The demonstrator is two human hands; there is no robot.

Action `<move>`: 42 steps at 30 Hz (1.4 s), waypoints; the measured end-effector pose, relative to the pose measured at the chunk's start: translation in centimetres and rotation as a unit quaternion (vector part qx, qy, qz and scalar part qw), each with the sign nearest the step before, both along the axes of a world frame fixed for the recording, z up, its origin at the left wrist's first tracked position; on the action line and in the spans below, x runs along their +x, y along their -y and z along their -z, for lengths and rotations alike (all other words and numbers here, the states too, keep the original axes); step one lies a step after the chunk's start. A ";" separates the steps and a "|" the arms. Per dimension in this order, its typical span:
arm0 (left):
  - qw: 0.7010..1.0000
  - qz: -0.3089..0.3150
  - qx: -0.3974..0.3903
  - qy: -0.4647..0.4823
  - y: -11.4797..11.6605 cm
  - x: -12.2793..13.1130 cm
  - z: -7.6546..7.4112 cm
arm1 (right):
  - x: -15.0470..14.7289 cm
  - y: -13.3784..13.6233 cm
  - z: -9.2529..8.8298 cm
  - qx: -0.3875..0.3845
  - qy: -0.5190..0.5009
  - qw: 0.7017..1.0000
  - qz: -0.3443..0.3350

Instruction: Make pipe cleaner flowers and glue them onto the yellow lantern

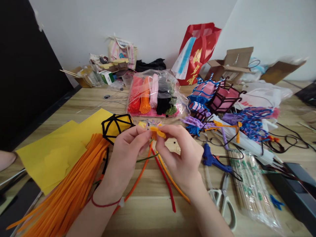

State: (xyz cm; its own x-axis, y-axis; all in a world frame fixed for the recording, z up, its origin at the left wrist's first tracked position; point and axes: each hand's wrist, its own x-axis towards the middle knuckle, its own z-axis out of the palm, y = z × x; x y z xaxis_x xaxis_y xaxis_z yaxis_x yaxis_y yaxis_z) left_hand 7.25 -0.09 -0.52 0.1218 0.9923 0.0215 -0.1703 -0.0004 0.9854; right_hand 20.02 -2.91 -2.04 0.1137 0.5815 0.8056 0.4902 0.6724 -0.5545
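Between my fingertips is a small yellow-orange pipe cleaner flower [158, 132], raised over the middle of the table. My left hand [129, 149] pinches its left side, and my right hand [180, 149] pinches its right side. Below them lie an orange pipe cleaner [139, 181], a red pipe cleaner [168, 184] and a yellow one [174, 182]. A green pipe cleaner [144, 159] shows beside the left fingers. Left of my left hand stands a black-framed shape [116, 125] with yellow panels. A large bundle of orange pipe cleaners [71, 184] reaches past my left forearm.
Yellow sheets [56, 154] lie at left. A clear bag of coloured pipe cleaners [153, 93] sits at the back, near a red bag [197, 52]. At right are a blue glue gun [214, 159], scissors [225, 200], wrapped sticks [254, 187] and pink lanterns [223, 97]. Another person's hand [7, 161] shows at far left.
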 end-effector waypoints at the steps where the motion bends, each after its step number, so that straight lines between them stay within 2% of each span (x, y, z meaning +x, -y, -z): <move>1: 1.000 0.008 0.002 0.002 0.0 0.0 -0.2 | 0.0 -0.1 0.0 -0.007 -0.018 1.000 -0.004; 4: 0.998 0.038 0.038 -0.042 0.2 -0.7 -0.7 | 0.2 -0.2 -0.3 -0.119 -0.150 0.979 -0.063; 6: 0.990 0.035 0.096 -0.101 0.1 -1.6 -0.9 | 0.5 -0.3 -0.6 -0.199 -0.243 0.941 -0.129; 8: 0.968 0.011 0.196 -0.156 -0.1 -2.5 -0.9 | 0.9 -0.4 -0.8 -0.249 -0.291 0.907 -0.177; 10: 0.923 -0.006 0.318 -0.218 -0.4 -3.3 -0.7 | 1.2 -0.5 -0.9 -0.280 -0.300 0.890 -0.200; 12: 0.856 -0.001 0.432 -0.285 -0.8 -3.8 -0.4 | 1.4 -0.5 -0.9 -0.302 -0.300 0.878 -0.219; 14: 0.793 -0.001 0.508 -0.335 -1.1 -4.0 -0.1 | 1.4 -0.6 -0.9 -0.313 -0.313 0.866 -0.235; 15: 0.773 -0.010 0.529 -0.351 -1.2 -4.1 0.0 | 1.3 -0.6 -0.9 -0.316 -0.323 0.860 -0.237; 21: 0.701 -0.062 0.586 -0.402 -1.0 -4.5 -0.1 | 1.2 -0.6 -1.3 -0.328 -0.348 0.854 -0.204; 26: 0.637 -0.077 0.625 -0.444 -0.3 -4.9 -0.2 | 1.5 -0.5 -1.5 -0.348 -0.345 0.843 -0.220; 29: 0.622 -0.087 0.637 -0.448 -0.4 -4.7 -0.1 | 1.5 -0.5 -1.4 -0.350 -0.359 0.830 -0.244; 32: 0.619 -0.108 0.644 -0.436 -0.6 -4.3 0.0 | 1.4 -0.5 -1.4 -0.337 -0.380 0.821 -0.262; 38: 0.635 -0.111 0.645 -0.410 -0.5 -3.8 0.4 | 1.4 -0.6 -1.4 -0.344 -0.393 0.809 -0.270; 42: 0.645 -0.117 0.640 -0.400 -0.3 -3.5 0.4 | 1.3 -0.5 -1.4 -0.327 -0.389 0.822 -0.256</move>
